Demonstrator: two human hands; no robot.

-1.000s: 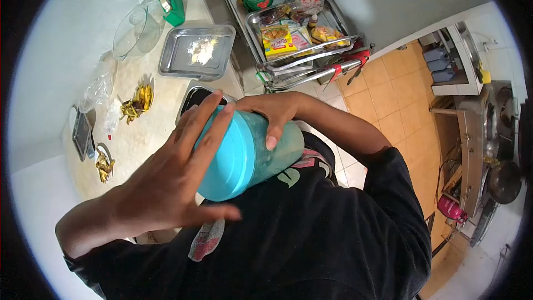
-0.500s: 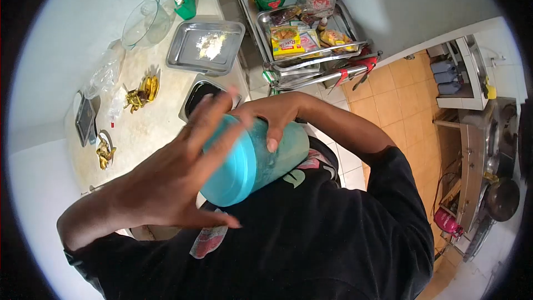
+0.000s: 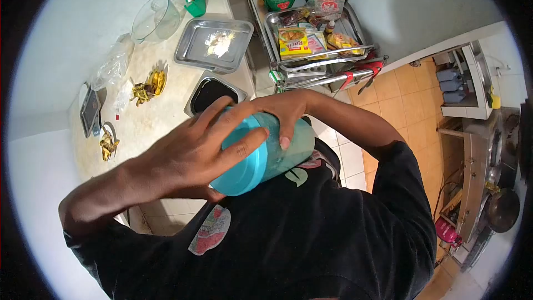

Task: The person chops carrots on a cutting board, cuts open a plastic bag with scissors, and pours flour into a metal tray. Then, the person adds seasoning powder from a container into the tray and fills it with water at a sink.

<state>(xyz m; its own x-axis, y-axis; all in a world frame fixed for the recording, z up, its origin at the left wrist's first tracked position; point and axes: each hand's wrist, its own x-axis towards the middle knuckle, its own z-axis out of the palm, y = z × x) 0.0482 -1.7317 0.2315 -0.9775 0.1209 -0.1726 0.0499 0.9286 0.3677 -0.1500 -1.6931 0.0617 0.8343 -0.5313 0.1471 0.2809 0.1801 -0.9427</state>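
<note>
A blue-green translucent plastic container (image 3: 297,145) lies tilted against the front of my black shirt, its bright blue round lid (image 3: 244,176) facing left. My right hand (image 3: 280,112) is wrapped over the container's body from above, thumb toward me. Across the lid, my left hand (image 3: 202,147) spreads its fingers and grips the rim, with the thumb partly hidden below. Just beyond the hands, a metal pan with dark contents (image 3: 214,95) sits on the table. Behind it is a rectangular metal tray (image 3: 187,50) with a heap of white powder (image 3: 220,43).
The pale table (image 3: 166,114) also bears a glass bowl (image 3: 150,25), a green tape dispenser (image 3: 194,0), a plastic bag (image 3: 111,66) and banana-like peels (image 3: 150,86). A metal rack (image 3: 327,64) with food packets stands at the back. A stove with a pan (image 3: 502,211) is far right.
My left hand, blurred and loose over the lid before, has settled onto it and closed around its rim. The container has shifted slightly right and up in view. My right hand keeps its hold.
</note>
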